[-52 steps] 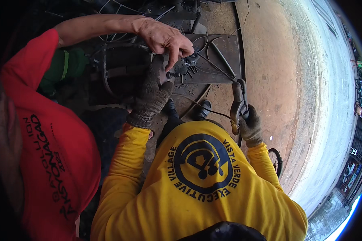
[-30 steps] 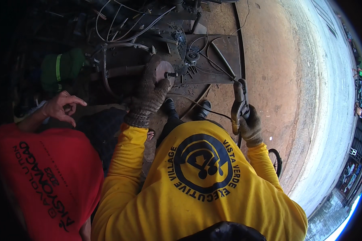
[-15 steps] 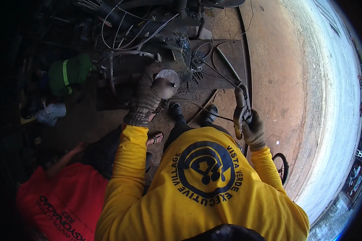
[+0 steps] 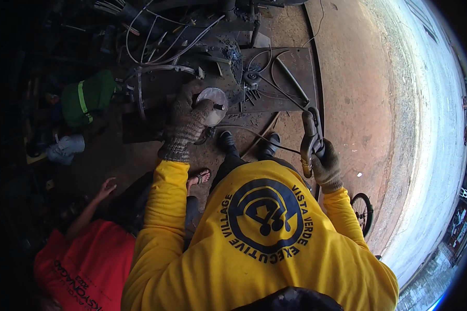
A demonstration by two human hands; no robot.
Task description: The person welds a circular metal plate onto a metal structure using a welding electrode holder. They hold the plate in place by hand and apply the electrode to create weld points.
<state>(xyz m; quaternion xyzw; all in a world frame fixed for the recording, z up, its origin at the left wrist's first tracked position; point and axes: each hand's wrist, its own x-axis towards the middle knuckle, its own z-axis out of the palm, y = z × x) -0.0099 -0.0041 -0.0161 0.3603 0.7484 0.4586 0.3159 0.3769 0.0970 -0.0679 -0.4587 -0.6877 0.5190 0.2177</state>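
Observation:
My left hand, in a grey-brown knitted glove, is closed at the edge of a round pale grey disc with a short dark stub near its middle. The gloved fingers hide part of the disc, and its exact kind cannot be made out. To the right, my gloved right hand is wrapped round the dark handle of a curved grey clamp-like tool. Beside this tool a thin dark cable ends from the left, and a long thin rod reaches its upper end from the bench.
A dark metal plate carries a metal tube and several short rods. Looped pale cables hang at the upper left. A person in a red shirt is low on the left, near a green bag. A bicycle wheel shows at right.
The person in red has shifted slightly right, and that person's hand now shows clearly, raised. My hands keep their hold, with only a slight shift of the disc.

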